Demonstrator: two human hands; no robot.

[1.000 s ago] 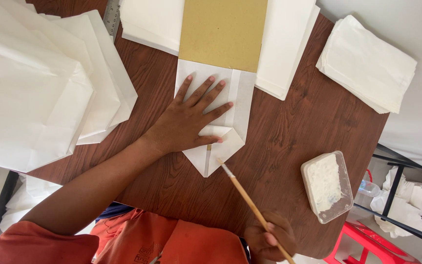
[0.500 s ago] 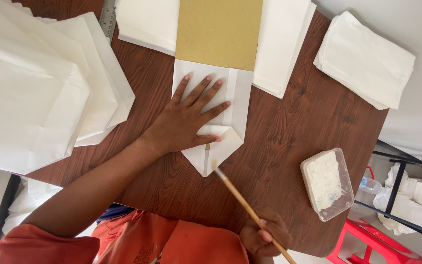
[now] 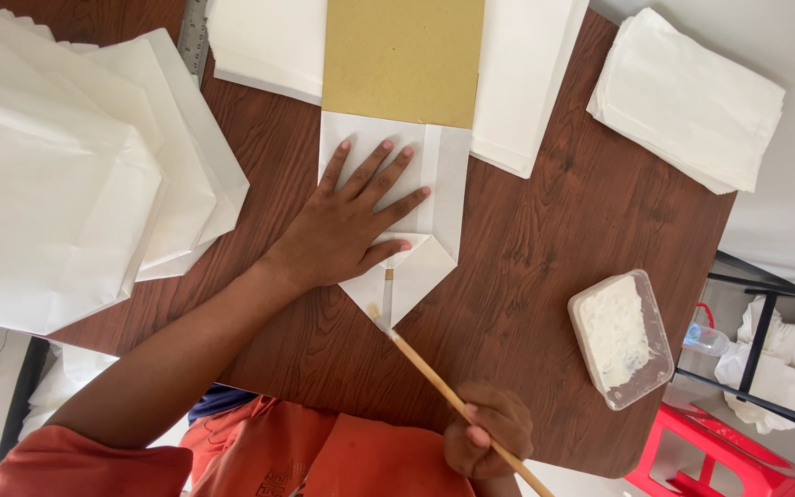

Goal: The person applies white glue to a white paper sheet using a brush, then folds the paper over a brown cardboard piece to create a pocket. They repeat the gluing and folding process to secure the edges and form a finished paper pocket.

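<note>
A white folded paper bag [image 3: 420, 244] lies flat in the middle of the dark wood bench [image 3: 545, 276], its pointed folded end turned toward the person. The left hand [image 3: 347, 225] presses down on it, fingers spread flat and released, gripping nothing, with the thumb lying along the fold of the point. Just past the fingertips, a tan card sheet [image 3: 404, 57] is tucked over the far end of the bag, covering it there.

The right hand [image 3: 488, 444] is clenched around a thin wooden brush stick [image 3: 443, 391] near the bench's near edge. The stick slants up from that hand, and its tip touches the point of the bag just below the left thumb, where a small yellowish smear shows.

Beside the right hand, a little farther out, stands a clear plastic tub of white paste [image 3: 620, 339], apart from the bag. Under and beside the tan card lie flat white sheets [image 3: 526, 83]. Beyond the tub, at the bench's far corner, sits a stack of white bags [image 3: 687, 101]. On the other side of the left forearm, a large heap of finished white bags [image 3: 66, 175] fills that end of the bench, well clear of the hand. A metal ruler [image 3: 195, 32] peeks out beside that heap. Past the bench edge by the tub, a red stool [image 3: 720, 460] shows below.
</note>
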